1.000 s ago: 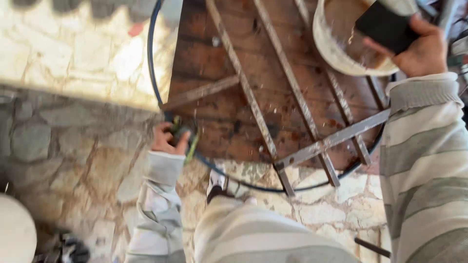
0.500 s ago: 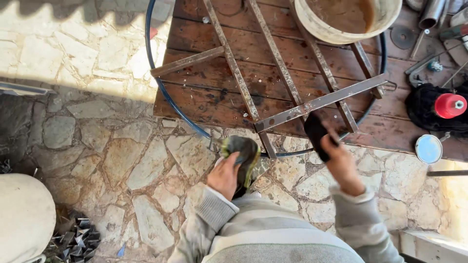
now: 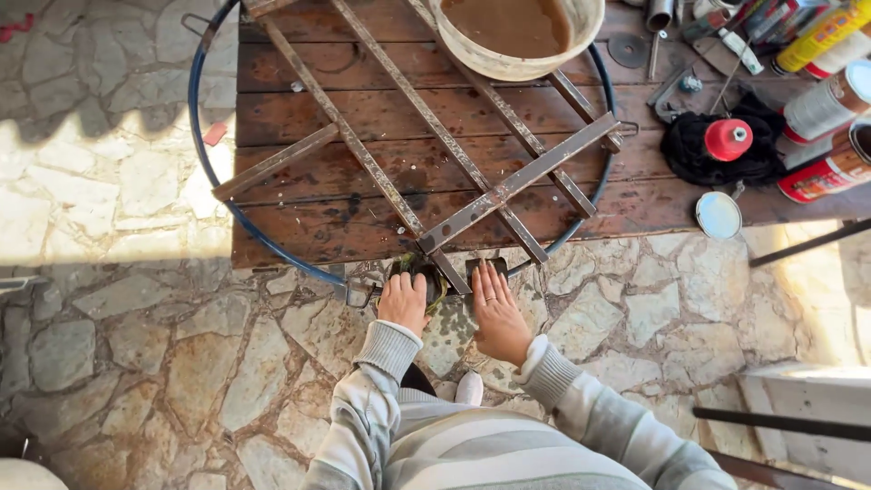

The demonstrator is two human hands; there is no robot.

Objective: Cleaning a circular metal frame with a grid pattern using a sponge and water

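A round blue metal ring [image 3: 201, 168] with rusty cross bars [image 3: 513, 181] lies on a brown wooden table [image 3: 299, 118], its near edge hanging over the table's front. My left hand [image 3: 404, 301] is closed over a dark green scouring pad [image 3: 406, 269] at the ring's near edge. My right hand [image 3: 497, 313] lies next to it with the fingers flat, pressing a black pad [image 3: 485, 265] against the same spot. Both sleeves are grey and white striped.
A white bucket [image 3: 544, 63] of brown liquid stands on the frame at the back. On the table's right are a black cloth [image 3: 694, 150] with a red cap [image 3: 729, 138], paint cans [image 3: 830, 168], a round lid [image 3: 719, 215] and small tools. Stone paving [image 3: 136, 363] lies below.
My right hand came down from beside the bucket with the black pad to the ring's near edge. My left hand moved right with the green pad, so both hands now sit side by side.
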